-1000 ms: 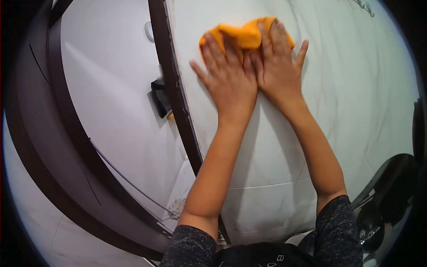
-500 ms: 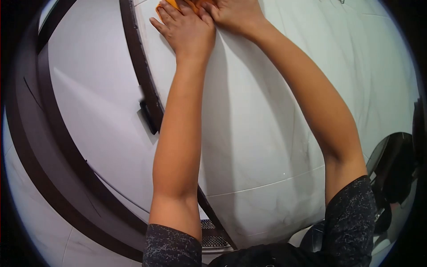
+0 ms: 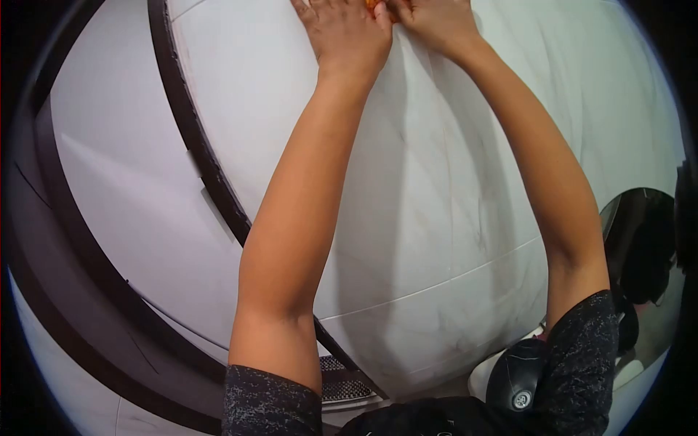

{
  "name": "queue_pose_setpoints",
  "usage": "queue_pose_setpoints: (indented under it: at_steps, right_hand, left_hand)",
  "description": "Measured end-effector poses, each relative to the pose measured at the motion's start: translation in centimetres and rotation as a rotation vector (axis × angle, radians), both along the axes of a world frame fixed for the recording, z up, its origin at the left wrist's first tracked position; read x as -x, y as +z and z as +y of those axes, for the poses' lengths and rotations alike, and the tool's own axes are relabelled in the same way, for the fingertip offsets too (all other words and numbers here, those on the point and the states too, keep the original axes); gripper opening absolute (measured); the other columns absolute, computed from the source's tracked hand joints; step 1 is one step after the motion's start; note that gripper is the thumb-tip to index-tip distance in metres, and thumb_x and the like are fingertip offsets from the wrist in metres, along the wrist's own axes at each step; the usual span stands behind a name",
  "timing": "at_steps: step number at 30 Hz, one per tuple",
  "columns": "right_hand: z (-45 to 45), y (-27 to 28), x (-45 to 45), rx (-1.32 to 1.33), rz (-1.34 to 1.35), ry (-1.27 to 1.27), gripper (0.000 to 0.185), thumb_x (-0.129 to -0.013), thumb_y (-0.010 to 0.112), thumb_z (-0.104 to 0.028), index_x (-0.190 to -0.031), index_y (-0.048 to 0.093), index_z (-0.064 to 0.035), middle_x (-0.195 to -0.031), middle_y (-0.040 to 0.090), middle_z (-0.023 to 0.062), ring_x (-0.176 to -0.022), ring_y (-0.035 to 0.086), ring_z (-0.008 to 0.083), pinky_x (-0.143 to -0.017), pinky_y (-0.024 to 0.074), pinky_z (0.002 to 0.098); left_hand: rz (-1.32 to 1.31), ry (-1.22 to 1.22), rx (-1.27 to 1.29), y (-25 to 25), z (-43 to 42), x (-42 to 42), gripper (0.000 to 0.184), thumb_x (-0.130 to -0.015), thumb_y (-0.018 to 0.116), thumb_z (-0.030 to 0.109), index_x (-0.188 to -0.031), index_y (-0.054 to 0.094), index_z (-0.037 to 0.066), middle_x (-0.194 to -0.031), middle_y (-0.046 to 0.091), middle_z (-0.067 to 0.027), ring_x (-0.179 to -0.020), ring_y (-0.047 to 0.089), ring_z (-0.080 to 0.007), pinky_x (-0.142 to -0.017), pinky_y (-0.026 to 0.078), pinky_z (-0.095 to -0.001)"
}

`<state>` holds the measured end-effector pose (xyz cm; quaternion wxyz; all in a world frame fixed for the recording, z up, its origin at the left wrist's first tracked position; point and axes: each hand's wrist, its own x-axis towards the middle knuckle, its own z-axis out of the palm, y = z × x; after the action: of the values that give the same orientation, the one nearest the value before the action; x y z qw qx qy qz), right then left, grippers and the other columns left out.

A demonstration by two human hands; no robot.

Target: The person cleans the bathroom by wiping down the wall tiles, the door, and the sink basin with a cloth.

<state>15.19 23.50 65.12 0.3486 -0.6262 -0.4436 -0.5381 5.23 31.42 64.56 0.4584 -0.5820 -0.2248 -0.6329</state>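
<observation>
High on the white marbled wall tiles (image 3: 436,240), a small piece of orange cloth (image 3: 371,5) shows between my two hands at the top edge of the view. My left hand (image 3: 350,35) lies against the wall with its fingers spread, beside the cloth; its fingertips are partly cut off by the view. My right hand (image 3: 439,27) has its fingers bent in against the cloth, pressing it to the tiles. Most of the cloth is hidden or out of view. Both arms reach upward, in short dark sleeves.
To the left, a dark brown door frame (image 3: 190,120) borders the tiles, with a pale door panel (image 3: 123,160) beyond it. A rounded mirror (image 3: 636,247) is at the right. Below are a black rounded object with a round badge (image 3: 513,372) and a patterned grate-like strip (image 3: 345,391).
Both hands have moved to the right across the view, and the door frame has slid left. Less of the orange cloth shows now. The black badged object shows more fully.
</observation>
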Motion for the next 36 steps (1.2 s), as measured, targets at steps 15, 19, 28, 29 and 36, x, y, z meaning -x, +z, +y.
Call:
queue_pose_setpoints:
  at_steps: [15,19,28,29,36]
  right_hand:
    - [1.0,-19.7,-4.3,-0.197,0.021,0.13,0.061,-0.087,0.039,-0.042,-0.138,0.018,-0.0146,-0.143,0.018,0.0068,-0.132,0.016,0.0237,-0.097,0.0031,0.0639]
    - [-0.2,-29.0,-3.3,-0.065,0.212,0.178,0.065,-0.087,0.041,-0.038,-0.138,0.015,-0.0093,-0.143,0.014,0.012,-0.134,0.01,0.0267,-0.097,-0.0042,0.0621]
    - [-2.1,-51.0,4.2,0.398,0.52,0.283,0.054,-0.081,0.045,-0.024,-0.13,0.032,-0.004,-0.138,0.013,0.0271,-0.129,0.006,0.0439,-0.097,-0.0045,0.0634]
    - [-2.5,-52.4,5.3,0.404,0.518,0.295,0.054,-0.081,0.045,-0.024,-0.13,0.032,-0.004,-0.138,0.013,0.0271,-0.129,0.006,0.0439,-0.097,-0.0045,0.0634]
    - [-0.6,-52.1,10.1,0.299,0.532,0.652,0.078,-0.077,0.055,-0.036,-0.134,0.018,0.0017,-0.139,0.005,0.0297,-0.131,-0.002,0.0422,-0.097,-0.0076,0.0622]
  left_hand:
    - [0.26,-0.279,0.235,-18.1,-2.0,-1.7,0.068,-0.082,0.048,0.037,-0.136,0.023,0.004,-0.141,0.016,-0.0217,-0.131,0.018,-0.0311,-0.107,0.006,-0.0458]
    - [0.363,-0.238,0.422,-26.8,-3.6,-1.1,0.065,-0.081,0.051,0.033,-0.136,0.026,0.008,-0.141,0.021,-0.0164,-0.129,0.022,-0.0272,-0.106,0.009,-0.0442]
    - [0.585,-0.113,0.836,-48.7,-6.1,5.1,0.061,-0.078,0.054,0.027,-0.132,0.033,0.007,-0.139,0.027,-0.0104,-0.123,0.03,-0.024,-0.104,0.013,-0.0487]
    - [0.62,-0.092,0.879,-50.4,-6.2,6.1,0.061,-0.077,0.055,0.027,-0.13,0.034,0.006,-0.139,0.027,-0.0103,-0.123,0.03,-0.0237,-0.104,0.013,-0.0492]
    - [0.567,-0.118,1.116,-51.4,-7.5,11.5,0.059,-0.076,0.057,0.023,-0.128,0.035,0.004,-0.139,0.027,-0.0125,-0.127,0.026,-0.0259,-0.103,0.015,-0.0511]
